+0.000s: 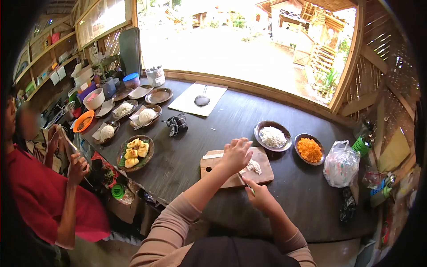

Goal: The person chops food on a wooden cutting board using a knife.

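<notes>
My right hand [261, 196] is closed around the handle of a knife [252, 191] at the front edge of a wooden cutting board [265, 176]. The blade points up and left over the board, partly hidden by my left hand. That hand [237, 155] is held above the board with its fingers stretched and a little apart; I cannot tell whether its palm touches the blade. Finely chopped white food [254, 167] lies in a small heap to its right. A long white strip [212, 156] rests at the board's left side, near a round hole.
Bowls of white shreds [272, 137] and orange shreds [310, 150] stand beyond the board, near a plastic bag [341, 163]. Left are a plate of yellow pieces [131, 153], plates with rice mounds [147, 116] and a strainer [202, 100] on paper. A person in red [58, 204] stands left.
</notes>
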`<state>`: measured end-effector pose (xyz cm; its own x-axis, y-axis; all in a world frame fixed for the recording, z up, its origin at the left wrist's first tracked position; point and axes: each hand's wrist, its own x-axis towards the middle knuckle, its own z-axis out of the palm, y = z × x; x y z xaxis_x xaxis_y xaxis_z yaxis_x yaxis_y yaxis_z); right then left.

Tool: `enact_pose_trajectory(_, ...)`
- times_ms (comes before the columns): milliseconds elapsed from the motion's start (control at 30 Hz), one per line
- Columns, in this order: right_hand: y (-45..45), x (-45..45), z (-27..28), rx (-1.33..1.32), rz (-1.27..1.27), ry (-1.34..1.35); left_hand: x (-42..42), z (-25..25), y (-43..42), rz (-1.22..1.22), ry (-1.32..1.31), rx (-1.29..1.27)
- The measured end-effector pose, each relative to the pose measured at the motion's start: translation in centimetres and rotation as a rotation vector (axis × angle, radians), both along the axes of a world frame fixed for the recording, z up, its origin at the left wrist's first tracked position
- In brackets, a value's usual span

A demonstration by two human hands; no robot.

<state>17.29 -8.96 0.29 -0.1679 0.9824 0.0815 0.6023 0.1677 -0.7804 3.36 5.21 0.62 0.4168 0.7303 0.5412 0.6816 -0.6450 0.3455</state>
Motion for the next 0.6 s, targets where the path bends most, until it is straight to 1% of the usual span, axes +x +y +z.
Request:
enact_pose_trajectory(67,0.0,0.1,-0.8,0.021,-0.009,-0.006,1.4,-1.1,1.7,0.007,0.124,-0.099)
enact_pose_trajectory(133,0.3,0.2,-1.8,0.122,0.026,0.004,2.0,-2.2,2.7,0.001,0.125,-0.116)
enact_pose_trajectory(200,0.4,0.3,-2.5,0.156,0.02,0.006,2.1,-2.4,3.0,0.017,0.133,-0.226)
enact_pose_trajectory(333,0.4,0.2,-3.1,0.129,0.008,-0.027,2.2,-2.4,3.0,-0.036,0.132,-0.253)
enact_pose_trajectory(533,0.1,-0.2,-2.4,0.123,0.013,-0.078,1.9,-2.3,2.8,-0.029,0.143,-0.284)
enact_pose_trajectory(600,0.0,-0.5,-1.8,0.083,0.004,-0.111,1.9,-2.1,2.8,-0.035,0.153,-0.291)
